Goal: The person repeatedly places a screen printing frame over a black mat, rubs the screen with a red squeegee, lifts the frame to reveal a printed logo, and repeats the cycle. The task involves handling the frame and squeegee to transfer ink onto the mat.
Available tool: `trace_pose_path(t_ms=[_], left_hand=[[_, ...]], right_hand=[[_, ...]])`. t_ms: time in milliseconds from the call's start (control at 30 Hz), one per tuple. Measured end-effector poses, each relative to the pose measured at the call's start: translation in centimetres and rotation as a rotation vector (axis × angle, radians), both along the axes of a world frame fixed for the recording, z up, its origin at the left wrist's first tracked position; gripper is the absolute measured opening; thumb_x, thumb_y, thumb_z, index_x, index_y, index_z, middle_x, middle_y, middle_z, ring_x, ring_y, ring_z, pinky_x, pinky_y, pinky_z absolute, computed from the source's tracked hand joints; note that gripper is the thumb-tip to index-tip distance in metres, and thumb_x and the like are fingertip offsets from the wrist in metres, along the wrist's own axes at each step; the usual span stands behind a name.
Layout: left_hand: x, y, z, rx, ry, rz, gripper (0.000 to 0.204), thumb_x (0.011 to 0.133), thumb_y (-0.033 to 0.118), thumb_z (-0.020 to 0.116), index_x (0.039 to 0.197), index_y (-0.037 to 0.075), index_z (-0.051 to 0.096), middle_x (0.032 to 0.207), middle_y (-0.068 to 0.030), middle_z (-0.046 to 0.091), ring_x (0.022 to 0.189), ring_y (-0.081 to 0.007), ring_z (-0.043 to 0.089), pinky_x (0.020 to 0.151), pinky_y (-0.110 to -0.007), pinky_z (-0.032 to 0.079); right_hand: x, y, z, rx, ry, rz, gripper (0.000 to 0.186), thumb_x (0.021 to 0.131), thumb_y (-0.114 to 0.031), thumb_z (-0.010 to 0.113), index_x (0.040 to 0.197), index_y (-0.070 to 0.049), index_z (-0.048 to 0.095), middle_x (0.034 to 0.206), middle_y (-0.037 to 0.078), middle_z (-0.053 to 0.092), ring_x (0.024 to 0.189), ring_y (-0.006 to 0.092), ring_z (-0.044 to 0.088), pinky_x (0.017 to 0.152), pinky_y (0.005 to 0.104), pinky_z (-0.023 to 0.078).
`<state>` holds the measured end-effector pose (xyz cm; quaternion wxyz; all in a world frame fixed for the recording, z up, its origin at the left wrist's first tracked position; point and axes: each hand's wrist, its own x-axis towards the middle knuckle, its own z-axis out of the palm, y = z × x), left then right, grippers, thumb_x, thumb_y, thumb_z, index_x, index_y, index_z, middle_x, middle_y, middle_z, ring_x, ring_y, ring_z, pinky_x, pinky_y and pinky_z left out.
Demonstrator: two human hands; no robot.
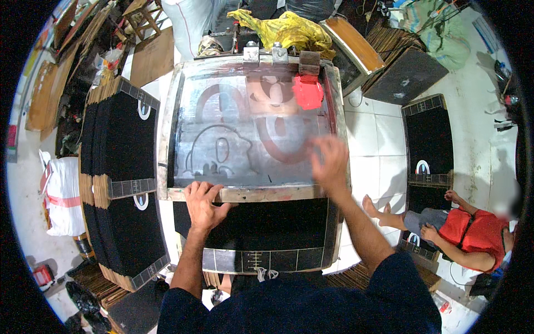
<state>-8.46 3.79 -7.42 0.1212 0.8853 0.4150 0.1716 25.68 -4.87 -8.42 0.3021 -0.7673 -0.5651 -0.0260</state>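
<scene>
In front of me a screen-printing frame (pixel 256 192) with a grey mesh lies over a black fabric-covered board (pixel 250 222). Large curved outlines and eye-like shapes show in the mesh. My left hand (pixel 203 206) grips the frame's near rail, fingers over the top and thumb along the near side. Above the mesh's right side is my right hand (pixel 332 161), its fingers smeared by motion; whether it holds anything cannot be made out. A patch of red ink (pixel 308 92) sits at the mesh's far right, below a hinge clamp (pixel 309 63).
Stacked black boards (pixel 133 161) with white arch prints stand at left; similar boards (pixel 428 133) lie at right. A seated person in a red top (pixel 470 236) is at the right. Yellow cloth (pixel 283 30) lies beyond the frame. White floor tiles (pixel 375 145) show between.
</scene>
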Motion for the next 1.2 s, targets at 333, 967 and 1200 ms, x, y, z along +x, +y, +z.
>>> trace_pose_path(t_ms=[333, 967, 1200], left_hand=[[-2.6, 4.5, 13.7, 0.684, -0.348, 0.178, 0.073, 0.078, 0.045, 0.086, 0.135, 0.007, 0.062, 0.126, -0.0126, 0.063, 0.121, -0.0311, 0.057, 0.113, -0.052, 0.033], [-36.5, -32.1, -34.6, -0.691, -0.459, 0.713, 0.042, 0.104, 0.038, 0.058, 0.128, 0.005, 0.068, 0.109, -0.0178, 0.075, 0.093, -0.028, 0.071, 0.08, -0.041, 0.054], [-34.4, -31.5, -32.3, -0.708, -0.416, 0.96, 0.042, 0.107, 0.033, 0.05, 0.117, -0.004, 0.068, 0.103, -0.0294, 0.07, 0.098, -0.0482, 0.066, 0.081, -0.052, 0.054]], right_hand=[[-0.9, 2.6, 18.4, 0.431, -0.386, -0.041, 0.021, 0.092, -0.03, 0.071, 0.102, -0.011, 0.069, 0.095, 0.008, 0.066, 0.093, 0.0296, 0.062, 0.079, 0.0439, 0.046], [5.8, 12.0, 31.0, 0.0, -0.203, -0.176, 0.044, 0.097, -0.052, 0.056, 0.109, -0.016, 0.078, 0.094, 0.008, 0.077, 0.094, 0.0286, 0.073, 0.086, 0.0409, 0.054], [6.3, 12.4, 30.8, -0.01, -0.226, -0.149, 0.044, 0.097, -0.049, 0.056, 0.107, -0.013, 0.079, 0.095, 0.013, 0.077, 0.092, 0.0279, 0.073, 0.083, 0.0392, 0.053]])
